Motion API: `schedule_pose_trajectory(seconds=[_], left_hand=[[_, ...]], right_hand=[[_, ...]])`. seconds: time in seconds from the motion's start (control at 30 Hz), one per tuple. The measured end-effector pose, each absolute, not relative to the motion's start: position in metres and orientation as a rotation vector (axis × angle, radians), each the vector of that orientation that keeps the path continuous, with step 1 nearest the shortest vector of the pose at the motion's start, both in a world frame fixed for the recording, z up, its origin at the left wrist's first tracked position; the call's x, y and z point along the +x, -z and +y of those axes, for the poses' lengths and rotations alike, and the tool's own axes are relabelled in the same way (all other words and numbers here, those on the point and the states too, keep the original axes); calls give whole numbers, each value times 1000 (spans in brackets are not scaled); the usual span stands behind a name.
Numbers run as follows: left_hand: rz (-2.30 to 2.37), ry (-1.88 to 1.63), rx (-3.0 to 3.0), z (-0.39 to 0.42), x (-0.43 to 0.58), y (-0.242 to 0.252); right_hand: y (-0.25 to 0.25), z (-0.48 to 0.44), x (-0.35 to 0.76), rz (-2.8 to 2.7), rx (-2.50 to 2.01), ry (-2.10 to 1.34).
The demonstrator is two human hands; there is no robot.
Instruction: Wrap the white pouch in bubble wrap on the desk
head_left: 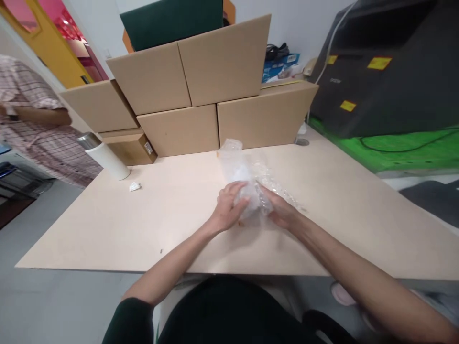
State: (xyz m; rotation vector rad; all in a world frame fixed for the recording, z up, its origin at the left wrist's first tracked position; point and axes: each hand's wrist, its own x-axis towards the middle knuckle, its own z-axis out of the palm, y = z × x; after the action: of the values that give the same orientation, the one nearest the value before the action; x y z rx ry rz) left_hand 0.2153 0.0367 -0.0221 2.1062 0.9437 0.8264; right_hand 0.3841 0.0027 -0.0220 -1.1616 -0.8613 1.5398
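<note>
A sheet of clear bubble wrap (239, 165) lies on the pale table (107, 224), stretching from my hands toward the cardboard boxes. My left hand (228, 206) curls its fingers over the near end of the wrap. My right hand (279, 210) grips the same bundled end from the right side. Something small seems rolled inside the wrap between my hands, but I cannot make it out.
Stacked cardboard boxes (201, 91) line the table's far edge. A white flask with a metal cap (103, 155) and a small white scrap (135, 187) sit at the left. A person in a checked shirt (39, 129) stands at far left. A black machine (390, 67) stands on green matting at the right.
</note>
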Motion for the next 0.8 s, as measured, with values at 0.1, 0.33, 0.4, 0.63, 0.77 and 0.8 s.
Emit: schedule_pose_trajectory(seconds=[0.1,0.33,0.4,0.63,0.77,0.8], left_hand=[[1030,-570,2297,38,235,29],[1086,-298,2607,33,259,36],[1079,-299,2637,34,259,37],[1034,-343,2620,43,223,41],[899,-399,2562,40,193,41],[880,-415,2541,38,186,40]], right_hand=[[34,-2,413,-910,-1295,-1320],[51,11,464,-1190,-1721,-545],[50,20,461,-1096,-1748,-724],[41,38,420,-744,-1279,-1369],[34,43,398,-711,-1210,-1512],[33,44,392,-694,-1187,-1538]])
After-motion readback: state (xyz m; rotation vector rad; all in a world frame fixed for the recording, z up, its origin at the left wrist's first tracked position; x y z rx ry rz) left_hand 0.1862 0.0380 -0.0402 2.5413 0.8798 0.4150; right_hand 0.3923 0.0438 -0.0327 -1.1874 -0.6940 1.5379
